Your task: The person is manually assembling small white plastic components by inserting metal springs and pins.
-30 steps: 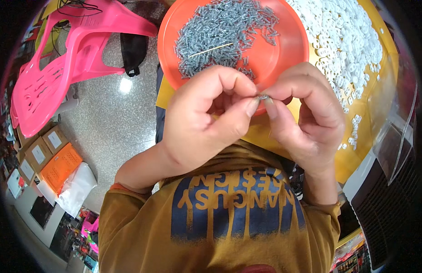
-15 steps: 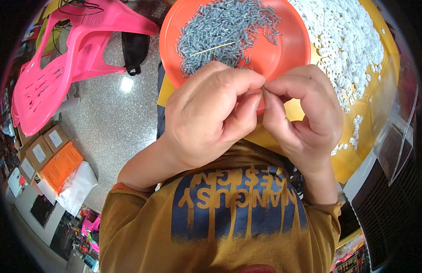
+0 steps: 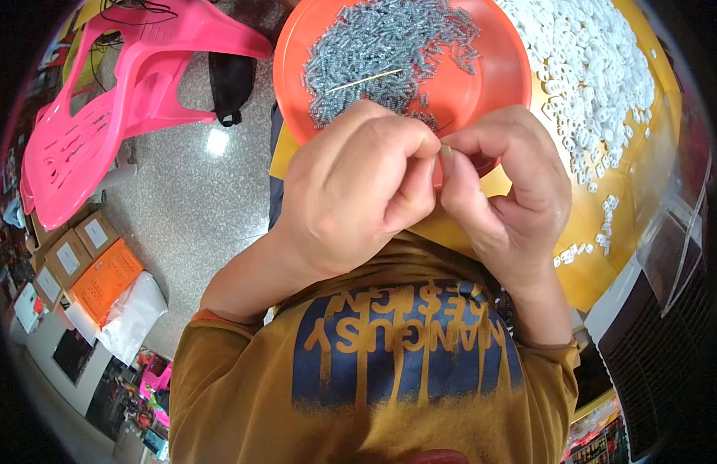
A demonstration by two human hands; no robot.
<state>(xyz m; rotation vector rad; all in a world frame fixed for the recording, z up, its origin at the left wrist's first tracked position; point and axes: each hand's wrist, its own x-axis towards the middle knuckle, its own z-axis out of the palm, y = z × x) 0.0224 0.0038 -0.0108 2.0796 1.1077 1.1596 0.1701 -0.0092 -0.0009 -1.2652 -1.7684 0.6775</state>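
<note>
My left hand [image 3: 350,185] and my right hand [image 3: 513,185] meet fingertip to fingertip over the near edge of a red-orange basin [image 3: 497,69]. Thumb and forefinger are pinched on both sides; whatever small thing sits between them is hidden by the fingers. Inside the basin lies a heap of small grey metal coil springs [image 3: 381,39], with a thin pale stick [image 3: 364,80] across it. To the right, many small white plastic pieces with holes [image 3: 590,62] are piled on the yellow tabletop [image 3: 598,282], some scattered near my right wrist.
A pink plastic chair [image 3: 68,174] stands on the speckled floor at the left. Below it are cardboard boxes [image 3: 95,232], an orange package [image 3: 107,280] and a white bag [image 3: 134,317]. Clear plastic sheeting [image 3: 675,224] and a black grille [image 3: 644,363] border the table's right side.
Both hands have shifted slightly left, the right one more, and stay pinched together. The basin and the piles look the same.
</note>
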